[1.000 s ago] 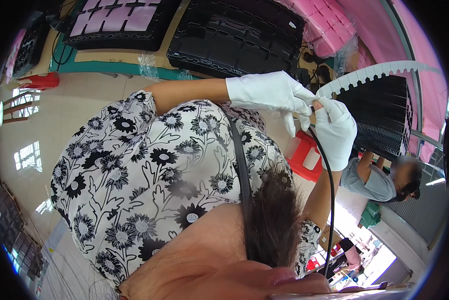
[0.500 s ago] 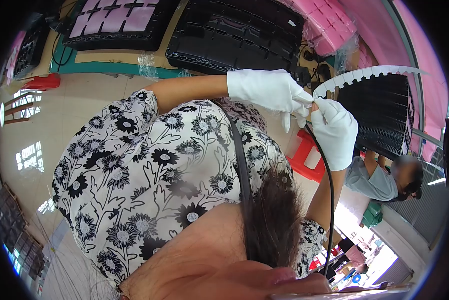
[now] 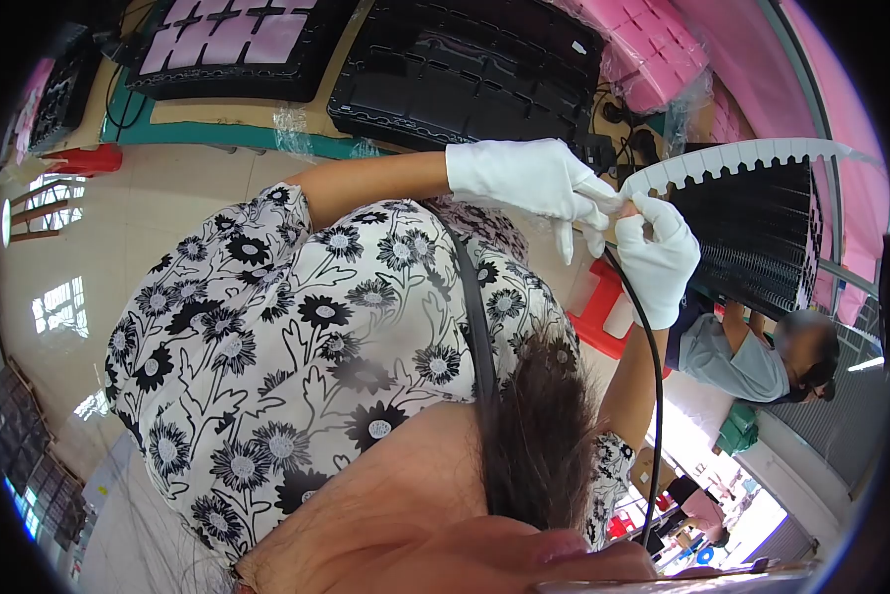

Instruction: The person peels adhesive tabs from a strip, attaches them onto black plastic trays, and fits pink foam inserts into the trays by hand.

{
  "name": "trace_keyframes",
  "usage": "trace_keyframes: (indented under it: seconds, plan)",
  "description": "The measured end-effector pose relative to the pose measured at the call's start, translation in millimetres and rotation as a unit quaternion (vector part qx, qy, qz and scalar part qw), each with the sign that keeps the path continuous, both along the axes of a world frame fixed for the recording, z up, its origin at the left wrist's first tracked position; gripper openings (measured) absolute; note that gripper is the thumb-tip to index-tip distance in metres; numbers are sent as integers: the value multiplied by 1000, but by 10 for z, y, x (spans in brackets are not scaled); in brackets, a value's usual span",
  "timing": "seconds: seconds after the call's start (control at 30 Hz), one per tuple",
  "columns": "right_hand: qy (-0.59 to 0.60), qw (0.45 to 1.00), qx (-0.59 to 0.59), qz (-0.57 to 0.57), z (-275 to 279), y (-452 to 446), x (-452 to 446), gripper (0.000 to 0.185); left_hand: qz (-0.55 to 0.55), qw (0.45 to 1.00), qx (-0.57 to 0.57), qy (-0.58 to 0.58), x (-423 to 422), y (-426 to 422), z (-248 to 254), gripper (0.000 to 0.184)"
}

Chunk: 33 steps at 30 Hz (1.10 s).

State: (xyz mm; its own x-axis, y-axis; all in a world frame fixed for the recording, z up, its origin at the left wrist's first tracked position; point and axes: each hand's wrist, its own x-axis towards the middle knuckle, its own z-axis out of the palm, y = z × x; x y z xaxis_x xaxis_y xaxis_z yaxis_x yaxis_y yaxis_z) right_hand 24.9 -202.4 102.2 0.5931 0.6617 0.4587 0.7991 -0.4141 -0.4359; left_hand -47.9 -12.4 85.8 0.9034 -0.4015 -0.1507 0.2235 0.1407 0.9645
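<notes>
A white strip with notches along its lower edge (image 3: 747, 156) curves off to the right from my two gloved hands. My left hand (image 3: 554, 188), in a white glove, comes in from the left. Its index finger and thumb side close on the near end of the strip, while its other fingers hang below. My right hand (image 3: 658, 257), also gloved, pinches at that same end from below right. One bare fingertip shows through a glove at the pinch. A thin black cable (image 3: 657, 396) passes down in front of my right wrist. The exact grip is partly hidden by the fingers.
Black trays (image 3: 445, 74) and a tray with pink pads (image 3: 232, 45) rest on the table behind. Pink wrapped sheets (image 3: 653, 49) lie near them. Stacked black trays (image 3: 747, 228) stand at the right. Below is a red stool (image 3: 603, 312); a co-worker (image 3: 732, 356) sits beyond.
My right hand has shifted slightly left and down. The strip shows wider, with its notched face turned more toward me. My left hand has hardly moved.
</notes>
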Motion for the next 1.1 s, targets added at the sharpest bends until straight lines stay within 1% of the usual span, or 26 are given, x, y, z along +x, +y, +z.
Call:
trace_keyframes:
  seconds: [0.03, 0.17, 0.23, 0.27, 0.3, 0.33, 0.37, 0.43, 0.47, 0.53, 0.57, 0.6, 0.63, 0.67, 0.73, 0.77, 0.8, 0.83, 0.87, 0.93, 0.97, 1.0, 1.03, 1.07, 1.1]
  plan:
    - [18, 1000, 22, -10, -19, -7, 8, 11, 0, 1000, 0, 0, 6, -4, -17, 35]
    - [53, 998, 30, -20, -29, -35, 9, 13, 4, 999, -27, 23, 15, -18, -47, 38]
    - [164, 984, 51, -53, -45, -62, 12, 15, 8, 999, -34, 40, 13, -19, -52, 39]
    - [162, 984, 51, -52, -45, -59, 4, 15, 3, 999, -37, 28, 15, -21, -78, 39]
    - [274, 952, 120, -69, -45, -50, -12, 16, -2, 999, -40, 16, 16, -20, -91, 40]
    - [380, 902, 187, -85, -45, -50, -21, 17, -2, 999, -40, 15, 17, -15, -84, 40]
    - [378, 903, 186, -85, -45, -68, -18, 17, -4, 999, -40, 21, 16, -10, -74, 40]
    - [423, 873, 224, -93, -60, -123, 1, 22, -9, 999, -39, 26, 21, -2, -71, 41]
    - [421, 873, 225, -95, -94, -163, 19, 22, -5, 998, -42, 36, 29, 2, -78, 41]
    - [459, 840, 283, -55, -218, -281, 55, 25, -5, 998, -46, 46, 62, -12, -118, 41]
    - [475, 826, 296, -64, -292, -334, 62, 27, 3, 998, -44, 50, 78, -25, -160, 40]
    - [474, 826, 297, -67, -349, -369, 44, 27, 10, 998, -42, 54, 97, -32, -187, 40]
    - [491, 805, 325, -71, -397, -395, 17, 28, 6, 997, -43, 56, 117, -33, -191, 40]
    - [508, 782, 353, -75, -452, -427, -13, 28, 6, 999, 16, 27, 135, -33, -191, 44]
    - [509, 773, 367, -94, -600, -532, -78, 27, 4, 991, 132, -29, 167, -23, -228, 53]
    - [530, 742, 387, -136, -686, -627, -98, 26, 3, 988, 145, -57, 201, -6, -353, 64]
    - [549, 710, 405, -173, -799, -733, -112, 24, 29, 992, 118, -43, 198, 6, -420, 67]
    - [517, 753, 374, -162, -1034, -926, -143, 22, 46, 990, 132, -37, 185, 26, -485, 67]
    - [534, 725, 377, -217, -1243, -1072, -184, 20, 70, 986, 149, -31, 168, 73, -526, 67]
    - [571, 666, 411, -248, -1279, -1052, -458, 13, 92, 985, 143, 18, 114, 208, -530, 63]
    - [579, 665, 392, -263, -1254, -964, -585, 13, 104, 984, 137, 34, 67, 299, -572, 59]
    - [614, 661, 339, -266, -1387, -956, -608, 17, 129, 980, 144, 42, -9, 399, -597, 59]
    - [634, 672, 292, -248, -1538, -908, -577, 20, 148, 978, 141, 42, -79, 486, -622, 58]
    - [649, 681, 245, -233, -1511, -726, -622, 23, 163, 976, 137, 41, -135, 560, -631, 56]
    - [647, 701, 237, -184, -1497, -478, -564, 25, 193, 966, 159, 64, -195, 647, -606, 55]
